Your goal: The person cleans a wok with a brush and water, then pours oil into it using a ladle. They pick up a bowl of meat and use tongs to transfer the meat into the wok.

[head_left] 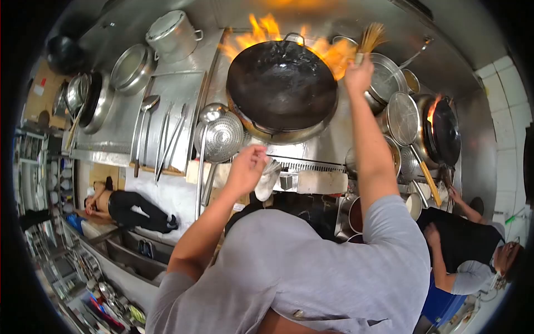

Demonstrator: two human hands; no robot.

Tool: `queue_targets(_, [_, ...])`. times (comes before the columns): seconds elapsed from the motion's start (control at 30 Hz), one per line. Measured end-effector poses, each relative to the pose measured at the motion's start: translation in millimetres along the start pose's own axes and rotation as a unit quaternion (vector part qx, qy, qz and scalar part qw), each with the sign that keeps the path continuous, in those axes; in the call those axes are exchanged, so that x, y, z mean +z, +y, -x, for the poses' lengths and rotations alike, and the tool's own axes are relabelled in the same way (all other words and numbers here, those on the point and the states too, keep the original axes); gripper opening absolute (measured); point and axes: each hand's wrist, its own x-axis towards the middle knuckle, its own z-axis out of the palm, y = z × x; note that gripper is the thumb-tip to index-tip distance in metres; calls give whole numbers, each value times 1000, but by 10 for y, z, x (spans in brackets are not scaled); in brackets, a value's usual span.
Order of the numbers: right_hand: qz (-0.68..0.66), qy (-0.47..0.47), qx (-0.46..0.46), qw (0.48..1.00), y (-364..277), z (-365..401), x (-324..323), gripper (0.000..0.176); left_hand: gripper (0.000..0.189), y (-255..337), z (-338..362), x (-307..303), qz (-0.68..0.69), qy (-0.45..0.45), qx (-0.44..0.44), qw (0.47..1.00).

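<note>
In the head view, my right hand (359, 76) is closed around the handle of a bamboo wok brush (371, 38), its bristles pointing up. To the left of it, a large black wok (282, 86) sits over a burner, with flames (261, 32) rising behind its far rim. The wok's inside looks wet and dark. My left hand (246, 168) hovers in front of the wok with loosely curled fingers and nothing visible in them. A folded white cloth (268, 181) hangs just right of that hand. Left of it lie a perforated strainer (219, 137) and a ladle (213, 113).
A pot with water (385, 78) and a mesh skimmer (404, 118) stand on the right. Further right, a second wok (445, 132) is over flames beside another person (464, 239). Tongs (173, 136) lie on a left tray. Another person (139, 209) is at far left.
</note>
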Motion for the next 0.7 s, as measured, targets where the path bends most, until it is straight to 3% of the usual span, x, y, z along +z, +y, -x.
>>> queue_targets(0.03, [8,49,-1,999,-56,124,177,69,30,-22,44,9,-8,-32,20,999])
queue_targets(0.07, [46,-59,85,994,-310,313,133,68,29,-19,98,3,10,-69,-8,998])
queue_targets(0.1, [46,-115,83,989,-344,547,309,68,29,-53,150,5,13,-81,-4,997])
queue_targets(0.13, [107,-353,124,921,-381,670,448,66,29,-93,215,-9,37,-94,-7,995])
queue_targets(0.17, [179,-453,-62,871,-559,960,430,62,30,-135,283,-37,60,-110,-10,992])
queue_targets(0.2, [56,-505,-134,851,-812,1219,237,58,29,-202,342,-72,75,-125,-30,989])
queue_targets(0.27, [-169,-478,-135,851,-1208,1807,233,58,29,-454,439,-142,110,-142,-49,983])
queue_targets(0.3, [-218,-464,-145,846,-1404,1983,134,59,29,-555,490,-179,145,-142,-76,976])
queue_targets(0.37, [-199,-475,-139,846,-1714,2006,-357,59,28,-680,528,-294,137,-156,-101,973])
queue_targets(0.53, [-72,-490,34,868,-1548,2084,-918,51,24,-753,313,-457,80,-215,-107,967])
queue_targets(0.7, [-64,-458,72,883,-1347,2158,-1276,45,24,-511,-189,-368,27,-241,-30,970])
